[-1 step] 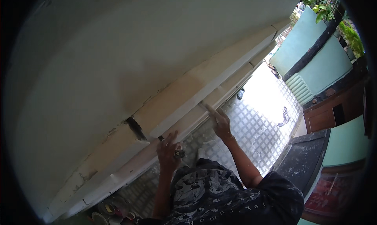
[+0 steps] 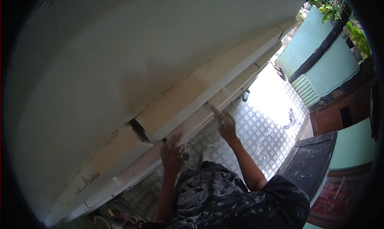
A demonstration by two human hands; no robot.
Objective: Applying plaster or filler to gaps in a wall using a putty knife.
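Note:
My left hand (image 2: 172,154) has curled fingers at the lower board of the white-and-cream moulding (image 2: 192,99), with a small dark round object (image 2: 183,156) in its grip. Above and to its right, my right hand (image 2: 226,124) reaches to the underside of the upper ledge, its fingers bent around what looks like a thin grey piece (image 2: 207,106), too small to make out. A dark gap (image 2: 138,131) breaks the moulding left of my hands, below the large pale wall panel (image 2: 92,49).
Below lies a sunlit patterned tile floor (image 2: 256,125) with footwear (image 2: 246,96) and a crumpled item (image 2: 290,119). To the right stand mint walls (image 2: 348,145), a brown wooden door (image 2: 324,121) and a dark panel (image 2: 304,161). Containers (image 2: 102,221) sit at the lower left.

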